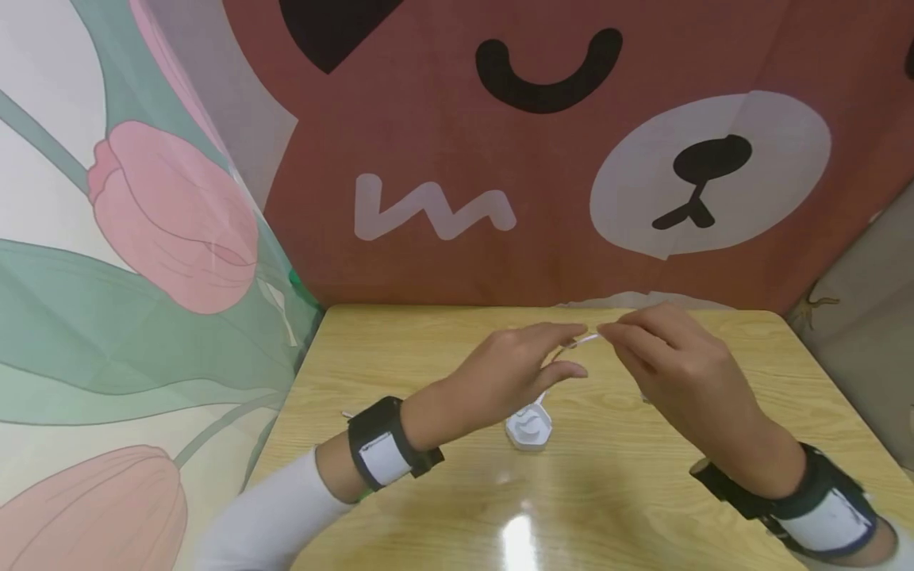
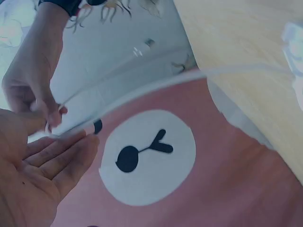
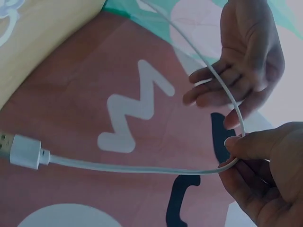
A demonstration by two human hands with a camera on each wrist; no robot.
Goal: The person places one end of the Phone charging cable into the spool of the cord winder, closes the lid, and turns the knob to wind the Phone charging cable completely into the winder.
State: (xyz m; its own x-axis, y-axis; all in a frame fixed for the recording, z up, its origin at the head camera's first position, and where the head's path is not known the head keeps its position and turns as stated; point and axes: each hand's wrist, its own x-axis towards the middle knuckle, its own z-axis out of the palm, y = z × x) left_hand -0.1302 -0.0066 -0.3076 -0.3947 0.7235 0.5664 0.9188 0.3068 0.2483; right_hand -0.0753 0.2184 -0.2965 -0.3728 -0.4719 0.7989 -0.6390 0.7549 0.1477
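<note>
My right hand [image 1: 678,365] pinches a white USB cable [image 3: 118,166] between thumb and fingers, and the cable bends there. Its USB plug [image 3: 24,151] hangs from the short end in the right wrist view. My left hand [image 1: 510,365] is beside the cable, thumb and fingers apart, not gripping it; whether a finger touches the cable I cannot tell. In the left wrist view the cable [image 2: 156,90] runs blurred toward the table. A white six-sided object [image 1: 529,428] with a wavy raised top lies on the table below the left hand, with the cable rising from it.
The wooden table [image 1: 443,507] ends at a hanging cloth [image 1: 428,270] with a bear print. Another cloth [image 1: 143,357] with tulips hangs at the left. A small white tip [image 1: 347,414] shows beside the left wrist strap.
</note>
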